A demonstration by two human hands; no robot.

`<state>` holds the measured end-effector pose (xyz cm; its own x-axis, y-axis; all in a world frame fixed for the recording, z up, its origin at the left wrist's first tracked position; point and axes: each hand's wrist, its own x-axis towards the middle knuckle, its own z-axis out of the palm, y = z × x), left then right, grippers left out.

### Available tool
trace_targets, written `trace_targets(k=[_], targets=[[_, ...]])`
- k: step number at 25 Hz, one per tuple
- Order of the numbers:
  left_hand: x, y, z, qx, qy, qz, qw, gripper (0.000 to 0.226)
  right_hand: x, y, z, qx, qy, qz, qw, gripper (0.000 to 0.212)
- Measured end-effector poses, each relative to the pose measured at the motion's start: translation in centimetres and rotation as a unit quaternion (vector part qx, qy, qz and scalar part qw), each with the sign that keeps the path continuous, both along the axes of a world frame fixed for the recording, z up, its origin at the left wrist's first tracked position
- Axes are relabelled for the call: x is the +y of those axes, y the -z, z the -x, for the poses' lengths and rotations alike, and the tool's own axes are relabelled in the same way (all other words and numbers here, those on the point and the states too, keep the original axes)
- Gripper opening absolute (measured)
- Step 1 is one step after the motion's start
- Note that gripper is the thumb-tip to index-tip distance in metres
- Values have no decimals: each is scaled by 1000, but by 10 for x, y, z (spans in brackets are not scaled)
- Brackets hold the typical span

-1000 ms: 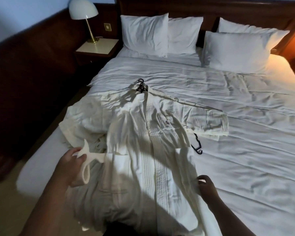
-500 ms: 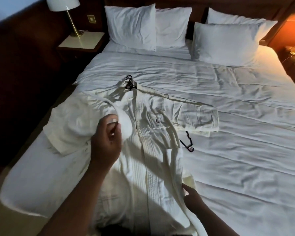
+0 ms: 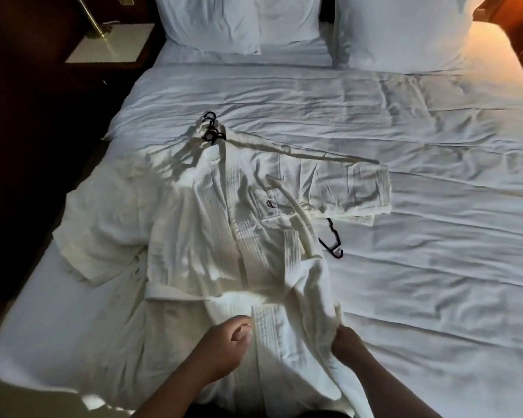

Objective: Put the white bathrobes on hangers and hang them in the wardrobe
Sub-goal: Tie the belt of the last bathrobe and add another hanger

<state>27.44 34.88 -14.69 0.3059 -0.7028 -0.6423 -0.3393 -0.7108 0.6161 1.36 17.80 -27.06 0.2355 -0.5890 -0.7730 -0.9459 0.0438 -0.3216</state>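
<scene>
The white bathrobe (image 3: pixel 194 230) lies spread on the near left of the bed (image 3: pixel 420 282). The left hand (image 3: pixel 224 346) and right hand (image 3: pixel 349 342) each grab its near end, side by side.

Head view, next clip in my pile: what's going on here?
A person stands over a bed with a white bathrobe spread out on it. The left hand grips the robe's ribbed front band low down, and the right hand grips bunched fabric beside it. Black hanger hooks stick out at the collar; another black hanger lies partly under the sleeve. No wardrobe is in view, and the robe is not hung yet.
</scene>
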Motion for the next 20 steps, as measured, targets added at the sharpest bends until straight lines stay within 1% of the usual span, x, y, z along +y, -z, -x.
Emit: trace_targets(k=[1,2,3,4,5,6,7,8,9,11,12,13,14,15,16,17,18,19,20], targets=[[-2,8,4,9,12,-18,1000,25,-1,-3,-13,-52,44,4,998,28],[-7,15,10,24,26,-38,999,25,-2,-7,-24,-113,122,-14,986,32],[-14,19,16,47,38,-44,997,28,-2,-8,-33,-166,197,-41,965,32],[-26,24,23,69,45,-53,995,33,-3,-9,-40,-210,265,-89,937,35],[-42,25,30,93,50,-60,993,37,-6,-6,-44,-252,304,-139,908,44],[-61,27,38,116,49,-64,990,38,-10,-2,-47,-273,313,-181,892,54],[-78,31,45,139,41,-63,987,39,-11,-1,-48,-284,301,-210,886,62],[-95,36,53,152,20,-56,987,43,-13,-1,-47,-283,274,-223,892,66],[-111,43,62,145,-2,-58,988,48,-15,-1,-44,-273,255,-228,899,67],[-135,52,73,86,-22,-85,992,55,-17,-5,-41,-258,252,-249,899,60],[-144,56,76,57,-18,-106,993,52,-18,-10,-39,-248,259,-254,898,60],[-151,58,78,44,-12,-115,992,46,-19,-9,-34,-257,265,-260,892,62],[-155,61,78,45,-12,-117,992,40,-20,-7,-31,-262,271,-267,887,63],[-157,62,77,54,-16,-111,992,36,-22,-3,-30,-268,297,-268,876,62],[-156,63,74,67,-27,-105,992,33,-24,-1,-31,-256,319,-266,873,60],[-152,64,71,85,-46,-99,990,32,-26,7,-34,-231,339,-250,877,60],[-147,64,69,107,-72,-92,987,28,-28,17,-35,-199,334,-211,897,62],[-142,63,67,131,-97,-89,983,22,-30,26,-36,-168,303,-169,923,62],[-138,60,67,156,-118,-85,977,15,-32,37,-36,-143,252,-137,947,59]])
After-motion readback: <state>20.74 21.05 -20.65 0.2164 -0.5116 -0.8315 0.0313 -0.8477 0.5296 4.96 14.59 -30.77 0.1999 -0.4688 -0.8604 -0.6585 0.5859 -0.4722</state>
